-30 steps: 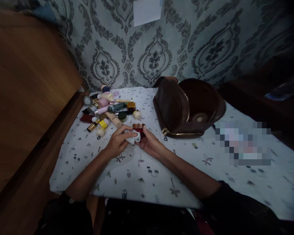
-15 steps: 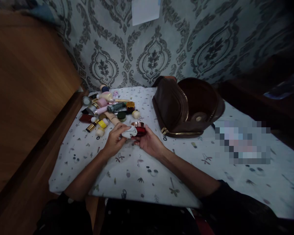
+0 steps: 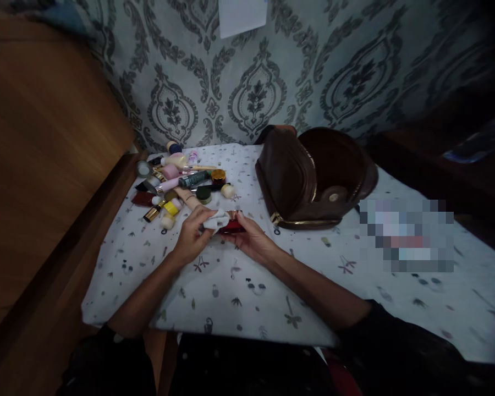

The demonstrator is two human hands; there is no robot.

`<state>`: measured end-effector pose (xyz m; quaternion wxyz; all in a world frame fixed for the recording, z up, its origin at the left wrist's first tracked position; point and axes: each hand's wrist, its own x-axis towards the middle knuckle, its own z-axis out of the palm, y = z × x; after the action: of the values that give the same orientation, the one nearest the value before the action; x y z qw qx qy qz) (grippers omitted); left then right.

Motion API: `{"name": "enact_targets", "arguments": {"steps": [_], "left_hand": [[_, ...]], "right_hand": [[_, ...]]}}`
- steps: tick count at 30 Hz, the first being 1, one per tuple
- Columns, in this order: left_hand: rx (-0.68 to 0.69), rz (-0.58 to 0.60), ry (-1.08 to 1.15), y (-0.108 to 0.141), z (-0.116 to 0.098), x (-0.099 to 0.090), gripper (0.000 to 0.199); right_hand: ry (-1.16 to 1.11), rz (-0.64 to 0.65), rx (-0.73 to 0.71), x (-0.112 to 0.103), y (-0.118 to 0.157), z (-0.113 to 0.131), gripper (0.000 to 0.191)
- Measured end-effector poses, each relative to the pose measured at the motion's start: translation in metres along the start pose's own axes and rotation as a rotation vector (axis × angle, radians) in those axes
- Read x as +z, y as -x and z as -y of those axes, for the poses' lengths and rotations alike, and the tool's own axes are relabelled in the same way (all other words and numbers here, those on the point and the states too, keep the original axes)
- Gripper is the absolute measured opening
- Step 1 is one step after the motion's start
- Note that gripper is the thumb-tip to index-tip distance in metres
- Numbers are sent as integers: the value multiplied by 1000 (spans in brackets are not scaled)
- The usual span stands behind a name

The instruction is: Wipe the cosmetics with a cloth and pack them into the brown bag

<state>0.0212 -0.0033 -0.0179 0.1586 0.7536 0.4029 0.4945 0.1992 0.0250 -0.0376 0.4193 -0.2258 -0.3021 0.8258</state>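
Note:
Above the middle of the patterned tablecloth, my right hand [image 3: 253, 237] grips a red cosmetic jar [image 3: 232, 226] with a shiny copper-coloured lid. My left hand [image 3: 193, 234] pinches a crumpled white wipe [image 3: 215, 220] and presses it against the jar's left side. Both hands are close together, fingers closed. Part of the jar is hidden behind the wipe and my right fingers. Just beyond my left hand lies a heap of cosmetics, among them a beige tube [image 3: 186, 197], a yellow-banded bottle [image 3: 171, 207] and a dark green jar [image 3: 203, 193].
An unzipped brown leather bag [image 3: 286, 179] stands to the right, near the wall. A blurred-out flat object [image 3: 408, 236] lies farther right on the tablecloth [image 3: 235, 291]. Wooden furniture [image 3: 49, 137] borders the left side, and patterned wallpaper rises behind.
The jar has turned and tilted in my right hand, and its copper lid shows less. My right hand has shifted slightly left, while the wipe stays against the jar.

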Motion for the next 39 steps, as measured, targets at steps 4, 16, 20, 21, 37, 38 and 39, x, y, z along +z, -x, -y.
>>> {"name": "enact_targets", "arguments": {"steps": [4, 16, 20, 21, 37, 38, 39], "left_hand": [[41, 28, -12, 2, -3, 1, 27], [171, 124, -65, -1, -3, -6, 38], [148, 166, -57, -2, -3, -9, 31], [140, 172, -46, -2, -3, -10, 30], [7, 76, 58, -1, 3, -2, 26], [18, 72, 51, -1, 2, -2, 26], [33, 72, 43, -1, 0, -2, 27]], "right_hand": [[7, -25, 17, 1, -1, -2, 33], [-167, -31, 77, 1, -5, 3, 41], [-224, -44, 62, -2, -7, 3, 28], [-231, -43, 60, -3, -8, 3, 24], [-206, -148, 96, -7, -6, 5, 22], [-189, -137, 84, -6, -6, 4, 21], [-166, -120, 69, -6, -6, 3, 21]]}}
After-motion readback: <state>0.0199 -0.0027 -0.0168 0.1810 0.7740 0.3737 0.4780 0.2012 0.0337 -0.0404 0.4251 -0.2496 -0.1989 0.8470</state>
